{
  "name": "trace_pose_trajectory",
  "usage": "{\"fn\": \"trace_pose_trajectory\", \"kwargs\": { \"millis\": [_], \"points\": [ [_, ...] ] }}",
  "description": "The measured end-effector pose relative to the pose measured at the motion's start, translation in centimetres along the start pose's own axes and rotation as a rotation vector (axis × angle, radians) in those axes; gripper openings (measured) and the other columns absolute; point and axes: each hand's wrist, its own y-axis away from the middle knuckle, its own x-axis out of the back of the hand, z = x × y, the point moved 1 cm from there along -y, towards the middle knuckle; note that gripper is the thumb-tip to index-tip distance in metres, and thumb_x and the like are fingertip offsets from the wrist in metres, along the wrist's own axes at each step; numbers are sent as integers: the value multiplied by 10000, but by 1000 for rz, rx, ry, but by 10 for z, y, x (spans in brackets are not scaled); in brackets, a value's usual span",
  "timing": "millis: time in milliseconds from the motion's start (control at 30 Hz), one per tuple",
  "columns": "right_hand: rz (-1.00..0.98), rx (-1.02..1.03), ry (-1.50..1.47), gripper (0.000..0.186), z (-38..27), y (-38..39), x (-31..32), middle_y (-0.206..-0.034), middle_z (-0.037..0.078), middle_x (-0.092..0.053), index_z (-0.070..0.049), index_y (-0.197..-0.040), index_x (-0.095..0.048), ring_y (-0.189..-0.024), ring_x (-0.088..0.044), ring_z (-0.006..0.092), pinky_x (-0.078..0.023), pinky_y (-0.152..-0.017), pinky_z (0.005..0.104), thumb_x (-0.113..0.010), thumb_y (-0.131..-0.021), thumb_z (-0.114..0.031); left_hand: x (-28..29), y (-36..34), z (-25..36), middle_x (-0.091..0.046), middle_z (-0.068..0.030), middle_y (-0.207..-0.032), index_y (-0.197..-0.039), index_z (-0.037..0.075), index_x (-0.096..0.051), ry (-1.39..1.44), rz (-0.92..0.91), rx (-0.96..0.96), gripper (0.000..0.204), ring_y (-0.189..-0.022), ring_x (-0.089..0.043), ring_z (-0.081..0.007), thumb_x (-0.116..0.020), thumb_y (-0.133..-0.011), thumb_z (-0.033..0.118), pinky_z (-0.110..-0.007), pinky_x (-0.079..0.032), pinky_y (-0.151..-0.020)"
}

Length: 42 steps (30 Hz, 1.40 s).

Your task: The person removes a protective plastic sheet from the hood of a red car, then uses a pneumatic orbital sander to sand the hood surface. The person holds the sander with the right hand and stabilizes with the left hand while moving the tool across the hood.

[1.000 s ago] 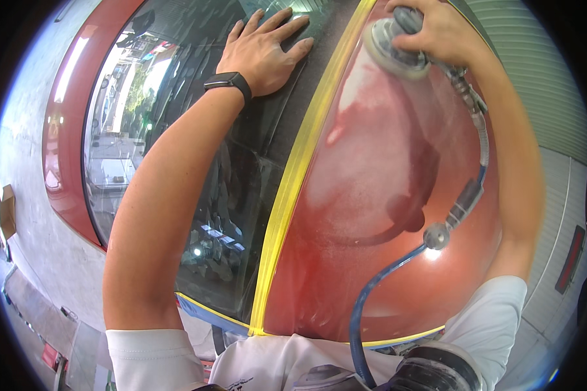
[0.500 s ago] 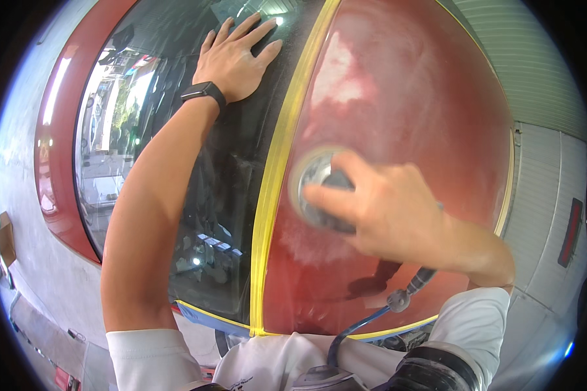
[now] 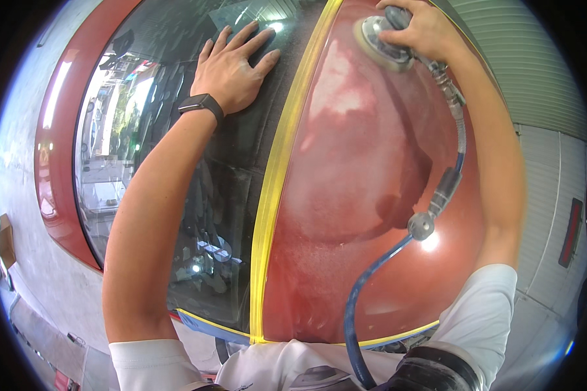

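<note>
My right hand (image 3: pixel 427 29) grips a round air sander (image 3: pixel 379 42), its disc against the far part of a dull red car panel (image 3: pixel 346 169). Whitish sanding haze covers much of that paint. From the sander, a blue air hose (image 3: pixel 365 280) with a dark coupling (image 3: pixel 445 186) runs back toward my body. My left hand (image 3: pixel 231 68) lies flat with fingers spread on the dark car window glass (image 3: pixel 209 182), a black watch on its wrist. Yellow masking tape (image 3: pixel 277 176) runs along the border between glass and panel.
More red bodywork (image 3: pixel 45 150) curves round the glass on the left. A cardboard box (image 3: pixel 4 241) sits at the far left. Pale ribbed wall panels (image 3: pixel 535 72) rise at the right. Along the panel's near edge runs yellow and blue tape (image 3: pixel 222 331).
My right hand has carried the sander from the panel's middle to its far end, and the hose has stretched out behind it. My left hand stays almost where it was.
</note>
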Motion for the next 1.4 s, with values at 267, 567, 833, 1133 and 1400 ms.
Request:
{"fn": "trace_pose_trajectory", "kwargs": {
  "millis": [267, 567, 833, 1133, 1400],
  "points": [
    [27, 249, -141, 572, -25, 45, -15, -1089, 163, -825, -151, -1374, -770, -986, -785, 354, -613, -928, 437, -894, -835, -301, 2, -1, -2, -370, 12, -1863, -1754, 442, -444, -15, -14, -3, 644, -1746, -251, -324, -382, -1168, 701, -541, -142, -1443],
    [58, -58, -37, 646, 22, -13, 10, -1215, 214, -828, -124, -1322, -808, -1148, -800, 365, -637, -1031, 448, -936, -747, -392, 4, -4, -2, -359, 11, -1868, -1757, 440, -436, -25, -26, -9, 651, -1746, -249, -323, -380, -1164, 704, -536, -144, -1445],
    [45, 294, -161, 591, -34, 47, -24, -1113, 174, -821, -118, -1350, -776, -1043, -790, 365, -617, -977, 436, -908, -799, -285, 7, -2, 0, -380, 19, -1858, -1755, 418, -449, 5, -31, -5, 628, -1743, -258, -323, -404, -1181, 668, -524, -154, -1441],
    [82, 50, -42, 644, 5, -18, 0, -1215, 192, -833, -132, -1320, -809, -1161, -790, 386, -629, -1052, 459, -941, -742, -386, 7, 2, 0, -366, 11, -1865, -1758, 417, -445, -52, -54, -6, 638, -1742, -260, -328, -393, -1177, 677, -528, -159, -1440],
    [23, 181, -2, 620, -34, -3, -22, -1197, 236, -825, -143, -1322, -811, -1131, -795, 416, -638, -1023, 489, -903, -766, -401, 8, 0, 0, -377, 10, -1861, -1733, 360, -506, 26, -42, -3, 666, -1746, -254, -319, -425, -1153, 677, -519, -153, -1439]
  ]
}}
